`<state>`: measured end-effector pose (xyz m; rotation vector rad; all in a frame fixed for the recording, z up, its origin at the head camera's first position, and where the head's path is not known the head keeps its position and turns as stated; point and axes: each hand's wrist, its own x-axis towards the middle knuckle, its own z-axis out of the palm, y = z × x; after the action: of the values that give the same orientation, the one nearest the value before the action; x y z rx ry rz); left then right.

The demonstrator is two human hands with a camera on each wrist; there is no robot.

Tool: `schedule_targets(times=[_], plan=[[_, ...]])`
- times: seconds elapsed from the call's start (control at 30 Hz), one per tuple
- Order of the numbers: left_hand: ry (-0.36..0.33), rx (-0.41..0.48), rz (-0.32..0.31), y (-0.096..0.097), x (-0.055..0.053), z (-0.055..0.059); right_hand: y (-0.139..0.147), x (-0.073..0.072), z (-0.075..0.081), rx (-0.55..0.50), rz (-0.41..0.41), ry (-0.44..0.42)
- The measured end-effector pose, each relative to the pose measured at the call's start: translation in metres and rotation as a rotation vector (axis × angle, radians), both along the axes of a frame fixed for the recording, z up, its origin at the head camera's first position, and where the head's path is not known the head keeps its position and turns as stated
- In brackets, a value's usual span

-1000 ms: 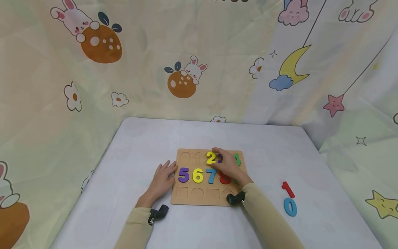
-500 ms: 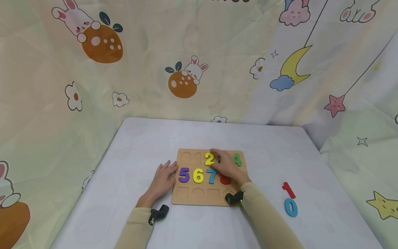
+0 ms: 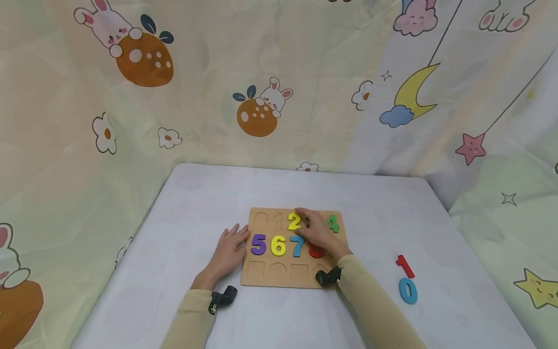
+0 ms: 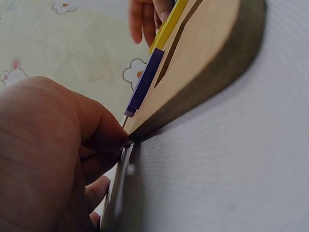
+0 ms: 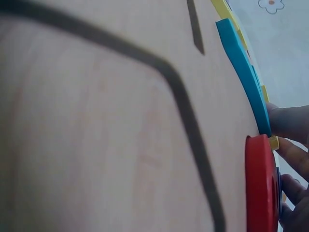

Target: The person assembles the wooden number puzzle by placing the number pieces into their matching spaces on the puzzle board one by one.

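A wooden number puzzle board [image 3: 270,281] lies on the table. My left hand [image 3: 226,252] rests against its left edge, fingers spread; the left wrist view shows thumb and fingers touching that edge. My right hand [image 3: 320,230] is over the top row and pinches the yellow number 2 [image 3: 294,221] between thumb and fingers, at the 2's slot. A purple piece beside it is mostly hidden by this hand. The green 4 [image 3: 333,223], purple 5 [image 3: 258,245], yellow 6 [image 3: 278,245], blue 7 [image 3: 297,246] and red 8 [image 5: 260,183] sit on the board.
A red number 1 [image 3: 405,266] and a blue number 0 [image 3: 408,291] lie on the white table [image 3: 209,194] right of the board. Recesses for 0 and 1 and the bottom row's shapes hold no pieces. A printed cloth [image 3: 196,97] hangs behind and around the table.
My right hand, with the yellow 2, has shifted slightly left and then stayed nearly still. The green 4 is more exposed. My left hand has kept its place.
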<state>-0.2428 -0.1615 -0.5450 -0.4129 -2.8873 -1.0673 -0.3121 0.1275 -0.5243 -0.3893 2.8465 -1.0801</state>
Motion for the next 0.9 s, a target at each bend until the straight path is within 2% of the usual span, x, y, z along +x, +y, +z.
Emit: schedule_targets(times=[0.4, 0.73, 0.9], plan=[[-0.007, -0.001, -0.005, 0.001, -0.001, 0.002, 0.001, 0.001, -0.003, -0.004, -0.015, 0.017], [-0.011, 0.016, -0.002, 0.002, 0.001, 0.002, 0.004, 0.007, -0.002, -0.076, -0.075, 0.033], [-0.007, 0.015, 0.005, 0.001, 0.001, 0.002, 0.006, 0.012, 0.004, -0.02, -0.04, 0.075]])
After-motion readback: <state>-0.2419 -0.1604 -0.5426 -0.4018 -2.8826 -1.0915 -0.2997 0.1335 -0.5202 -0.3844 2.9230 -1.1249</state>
